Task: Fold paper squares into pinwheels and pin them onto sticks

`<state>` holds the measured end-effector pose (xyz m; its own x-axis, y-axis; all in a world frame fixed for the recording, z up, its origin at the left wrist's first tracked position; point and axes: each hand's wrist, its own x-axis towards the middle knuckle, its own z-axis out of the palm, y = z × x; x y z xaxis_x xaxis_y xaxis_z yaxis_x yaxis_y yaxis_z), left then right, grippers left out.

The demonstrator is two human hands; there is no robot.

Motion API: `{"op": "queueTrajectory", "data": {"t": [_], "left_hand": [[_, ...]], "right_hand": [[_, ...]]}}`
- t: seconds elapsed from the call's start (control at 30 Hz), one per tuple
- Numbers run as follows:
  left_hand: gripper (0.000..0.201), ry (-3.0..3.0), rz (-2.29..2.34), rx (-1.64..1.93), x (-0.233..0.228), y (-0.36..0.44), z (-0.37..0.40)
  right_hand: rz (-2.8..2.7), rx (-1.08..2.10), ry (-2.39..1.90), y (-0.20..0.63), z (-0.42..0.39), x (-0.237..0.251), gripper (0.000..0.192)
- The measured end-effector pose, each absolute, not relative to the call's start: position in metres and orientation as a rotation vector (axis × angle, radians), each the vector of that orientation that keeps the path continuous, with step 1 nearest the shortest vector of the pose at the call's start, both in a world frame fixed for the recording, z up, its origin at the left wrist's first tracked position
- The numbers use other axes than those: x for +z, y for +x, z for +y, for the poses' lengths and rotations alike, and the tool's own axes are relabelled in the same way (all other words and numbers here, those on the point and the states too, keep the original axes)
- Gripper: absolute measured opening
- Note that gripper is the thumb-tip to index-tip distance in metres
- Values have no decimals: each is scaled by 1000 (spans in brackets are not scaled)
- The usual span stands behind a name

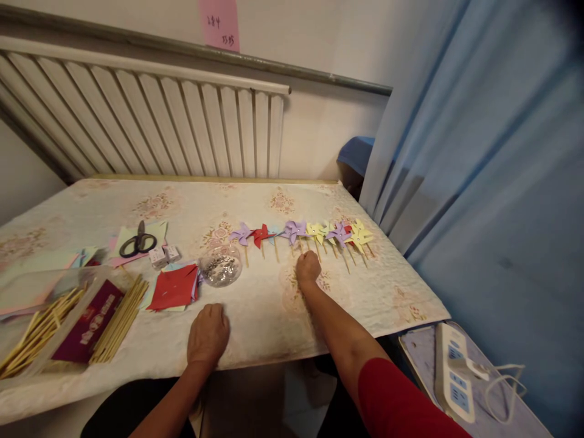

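Note:
A row of paper pinwheels on thin sticks, among them a purple pinwheel [295, 231], a red pinwheel [262, 235] and a yellow pinwheel [361, 235], lies across the table. My right hand [309, 269] is closed just below the middle of this row, at the lower ends of the sticks; what its fingers hold, if anything, is hidden. Near the table's front edge my left hand [208, 334] rests with curled fingers and nothing visible in it. Just beyond it are a stack of paper squares with a red sheet [174, 287] on top and a clear round dish [222, 269] of small shiny pieces.
Black-handled scissors [138, 243] lie on coloured paper, with two small boxes [165, 255] beside them. A clear container [27, 347] of sticks and a bundle of sticks [119, 319] occupy the left. A power strip [454, 371] is at the lower right, below a blue curtain [493, 182].

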<state>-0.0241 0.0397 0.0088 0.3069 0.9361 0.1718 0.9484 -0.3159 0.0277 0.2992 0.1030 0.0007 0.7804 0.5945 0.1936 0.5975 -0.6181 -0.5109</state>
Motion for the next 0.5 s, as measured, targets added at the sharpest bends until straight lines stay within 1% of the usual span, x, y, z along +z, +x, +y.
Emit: {"op": "queueTrajectory", "data": {"t": [0.2,0.5], "left_hand": [[21,-2479,-1808,-215,11,-23,39],[21,-2481,-1825,-192,13,-22,38]], "right_hand": [[-899,25,-2439,298,103,3,21],[-928,11,-2390,296,100,3,18]]}}
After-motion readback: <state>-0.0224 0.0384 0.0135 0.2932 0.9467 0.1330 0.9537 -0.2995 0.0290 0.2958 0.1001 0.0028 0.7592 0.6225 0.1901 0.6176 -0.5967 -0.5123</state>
